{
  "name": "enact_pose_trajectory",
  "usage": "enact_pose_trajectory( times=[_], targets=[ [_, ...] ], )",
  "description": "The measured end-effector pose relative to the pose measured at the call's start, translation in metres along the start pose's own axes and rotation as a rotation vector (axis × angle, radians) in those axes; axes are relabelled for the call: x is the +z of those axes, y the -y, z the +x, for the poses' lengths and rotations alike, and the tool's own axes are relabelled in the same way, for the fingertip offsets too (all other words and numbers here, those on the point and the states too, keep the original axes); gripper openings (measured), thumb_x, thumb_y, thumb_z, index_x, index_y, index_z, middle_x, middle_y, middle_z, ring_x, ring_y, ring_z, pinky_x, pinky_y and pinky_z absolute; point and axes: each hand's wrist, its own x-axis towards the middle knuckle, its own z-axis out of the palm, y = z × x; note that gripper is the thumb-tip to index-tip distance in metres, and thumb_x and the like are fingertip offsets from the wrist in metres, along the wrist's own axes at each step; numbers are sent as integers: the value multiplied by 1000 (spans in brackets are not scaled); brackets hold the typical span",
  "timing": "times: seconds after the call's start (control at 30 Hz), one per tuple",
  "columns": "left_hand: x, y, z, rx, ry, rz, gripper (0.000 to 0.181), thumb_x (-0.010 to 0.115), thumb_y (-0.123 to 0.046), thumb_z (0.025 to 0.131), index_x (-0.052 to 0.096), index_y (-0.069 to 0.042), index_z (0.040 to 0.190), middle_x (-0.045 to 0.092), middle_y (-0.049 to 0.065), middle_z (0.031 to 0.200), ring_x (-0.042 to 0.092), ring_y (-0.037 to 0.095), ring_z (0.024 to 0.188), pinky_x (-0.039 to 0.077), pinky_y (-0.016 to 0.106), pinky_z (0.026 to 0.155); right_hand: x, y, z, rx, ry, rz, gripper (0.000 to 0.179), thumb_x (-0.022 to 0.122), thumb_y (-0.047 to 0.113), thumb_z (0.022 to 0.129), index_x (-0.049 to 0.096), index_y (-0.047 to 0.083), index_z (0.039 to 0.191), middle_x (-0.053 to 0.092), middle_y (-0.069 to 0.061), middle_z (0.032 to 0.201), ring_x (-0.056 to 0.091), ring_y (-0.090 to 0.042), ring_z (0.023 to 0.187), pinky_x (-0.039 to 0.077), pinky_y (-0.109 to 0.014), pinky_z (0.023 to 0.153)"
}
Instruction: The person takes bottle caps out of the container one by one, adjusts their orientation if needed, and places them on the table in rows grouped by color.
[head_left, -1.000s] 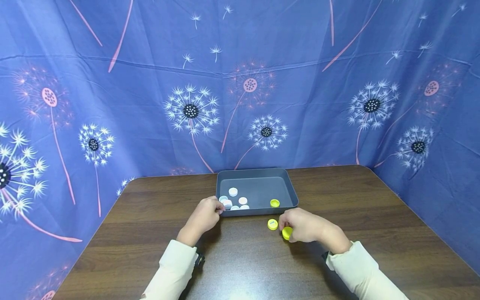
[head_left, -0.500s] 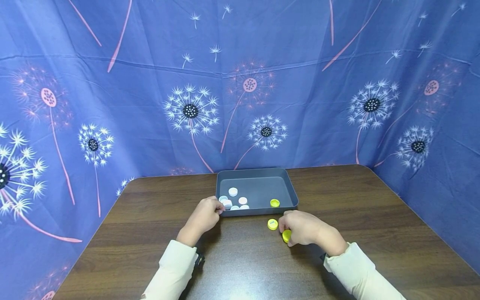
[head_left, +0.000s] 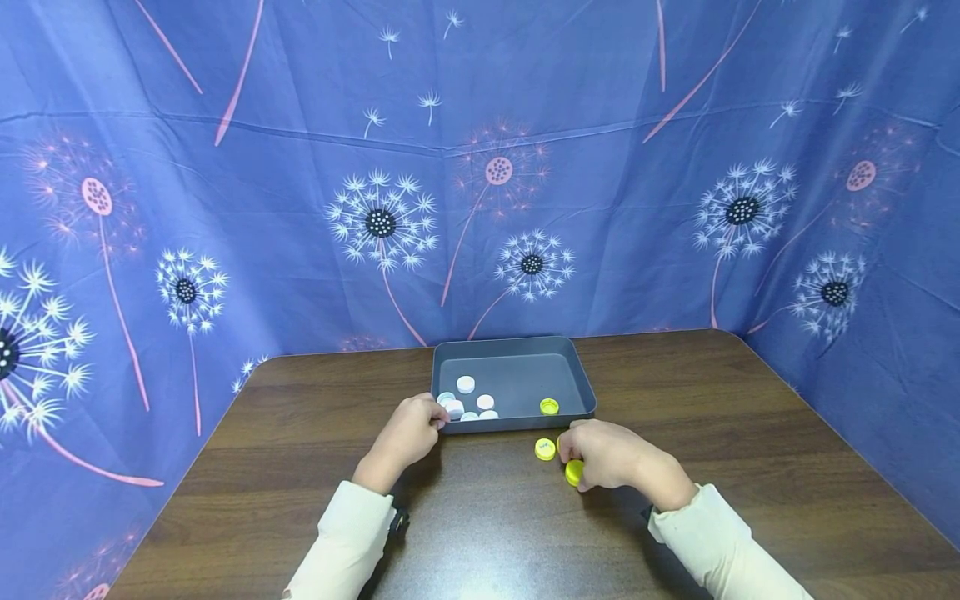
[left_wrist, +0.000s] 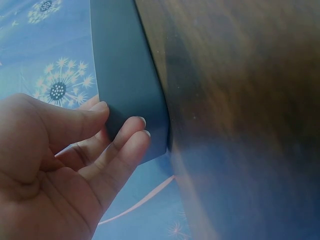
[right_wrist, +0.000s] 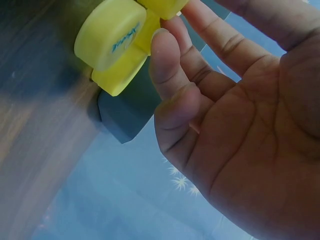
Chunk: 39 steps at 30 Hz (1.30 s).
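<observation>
My left hand (head_left: 407, 432) grips the near-left corner of a dark grey tray (head_left: 513, 423). In the left wrist view its thumb lies at the rim and its fingertips against the outer wall (left_wrist: 122, 65). My right hand (head_left: 611, 454) is just in front of the tray's near-right corner, pinching a yellow bottle cap (head_left: 574, 472) between thumb and fingers. Left of those fingers lies another yellow cap (head_left: 545, 449) with blue lettering. The right wrist view shows this lettered cap (right_wrist: 111, 36) close beside others, one of them at the fingertips.
Inside the tray, several white caps (head_left: 466, 384) lie at the left and one yellow cap (head_left: 550, 407) near the front right. The tray stands at the back of a brown wooden table (head_left: 480, 517). Behind hangs a blue dandelion-print cloth (head_left: 630, 250).
My right hand has come slightly toward the table's front with the yellow cap, and a sliver of another yellow cap now shows beside its fingers. My left hand and the tray have stayed put.
</observation>
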Motion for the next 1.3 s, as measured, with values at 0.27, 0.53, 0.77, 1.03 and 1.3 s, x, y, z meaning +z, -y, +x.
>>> enact_pose_trajectory(
  times=[0.27, 0.53, 0.77, 1.03, 1.3],
  targets=[
    [0, 0, -1, 10, -4, 7, 19, 64, 11, 83, 76, -4, 83, 61, -2, 78, 58, 12, 76, 54, 33, 74, -1, 0, 0, 9, -5, 17, 33, 90, 4, 62, 68, 13, 85, 54, 6, 82, 50, -9, 71, 47, -31, 65],
    [1, 0, 0, 9, -8, 6, 19, 64, 12, 83, 76, -3, 82, 62, -2, 78, 59, 12, 76, 54, 33, 74, -2, -4, 0, -11, -20, 18, 32, 89, 4, 63, 67, 14, 84, 53, 7, 81, 48, -8, 70, 46, -28, 65],
    [1, 0, 0, 7, -9, 6, 19, 64, 12, 83, 76, -3, 83, 62, -2, 78, 58, 12, 76, 54, 33, 74, -9, -5, -2, -49, -27, 65, 32, 89, 8, 66, 69, 12, 90, 59, 4, 88, 57, -15, 80, 50, -33, 72],
    [0, -1, -1, 2, -14, 10, 19, 63, 11, 84, 76, -3, 83, 61, -2, 77, 58, 12, 75, 55, 33, 73, -21, -12, 0, -85, -116, 130, 27, 83, 11, 77, 70, 11, 100, 60, 2, 93, 59, -20, 85, 50, -34, 74],
    [0, -2, 0, 15, -15, 10, 20, 63, 12, 82, 76, -2, 82, 61, -2, 77, 57, 12, 74, 54, 32, 72, -33, -14, 5, -56, -246, 124, 31, 80, 17, 82, 69, 10, 110, 64, 1, 103, 62, -20, 87, 52, -34, 75]
  ],
)
